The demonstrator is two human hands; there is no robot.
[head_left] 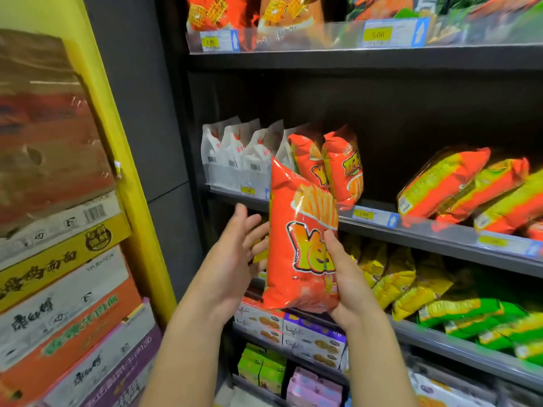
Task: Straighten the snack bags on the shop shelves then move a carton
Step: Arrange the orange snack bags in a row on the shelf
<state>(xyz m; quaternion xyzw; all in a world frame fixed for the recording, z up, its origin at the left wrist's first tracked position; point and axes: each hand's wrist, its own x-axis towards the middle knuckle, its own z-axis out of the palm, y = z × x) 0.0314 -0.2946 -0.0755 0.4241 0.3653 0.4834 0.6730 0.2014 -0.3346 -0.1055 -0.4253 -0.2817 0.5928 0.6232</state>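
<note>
My right hand [343,277] grips the lower right side of a tall orange snack bag [296,230] with fries printed on it, holding it upright in front of the middle shelf [411,230]. Just left of the bag is my left hand [238,248], fingers spread and straight, its fingertips at the bag's left edge. Two matching orange bags [332,165] stand on the shelf behind it. A stack of cartons [58,259] fills the left side.
White bags [235,154] stand at the shelf's left end; orange-and-yellow packs [470,186] lean at its right. Yellow and green packs [411,283] lie on the shelf below, boxes [293,330] lower down. A yellow post [126,160] separates cartons from shelves.
</note>
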